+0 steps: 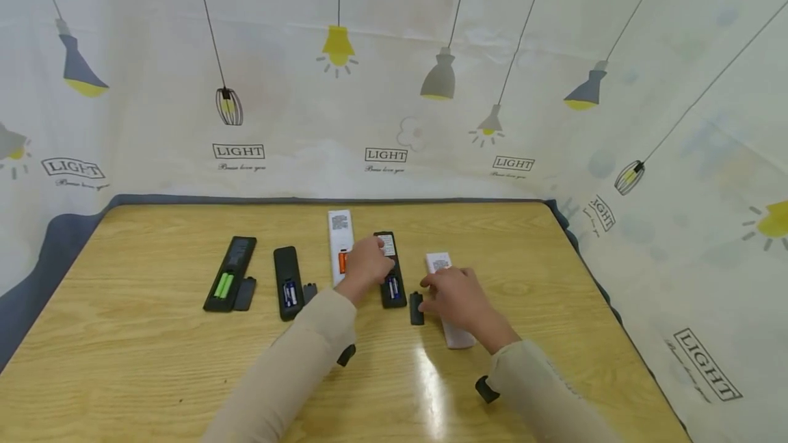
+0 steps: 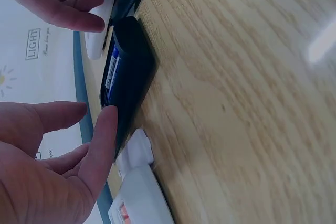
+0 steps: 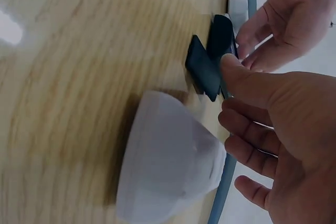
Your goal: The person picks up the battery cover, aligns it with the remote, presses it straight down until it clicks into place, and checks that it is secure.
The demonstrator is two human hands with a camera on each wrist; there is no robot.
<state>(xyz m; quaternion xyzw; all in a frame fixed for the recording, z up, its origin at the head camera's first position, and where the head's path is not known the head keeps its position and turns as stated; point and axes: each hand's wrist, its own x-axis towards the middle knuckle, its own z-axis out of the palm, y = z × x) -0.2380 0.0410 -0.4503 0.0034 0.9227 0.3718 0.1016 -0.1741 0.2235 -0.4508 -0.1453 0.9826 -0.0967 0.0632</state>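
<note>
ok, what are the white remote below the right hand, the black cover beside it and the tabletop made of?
White remote: likely moulded plastic, smooth with a soft sheen; even colour, rounded edges.
Black cover: probably thin plastic; flat, dark, little shine.
Tabletop: wood or wood-look laminate, can't tell which; visible grain, glossy light streak.

At the fingers of my left hand [image 1: 367, 262], a slim black remote [image 1: 397, 273] lies back up on the desk [image 1: 523, 245], its far end slanting slightly to the left. A pale printed label [image 1: 388, 245] shows near that end; nearer me, the bay is uncovered, with two blue batteries [image 1: 392, 286] side by side in it. A small black battery cover [image 1: 416, 310] lies apart from the remote, just beside the fingertips of my right hand [image 1: 457, 298].
</note>
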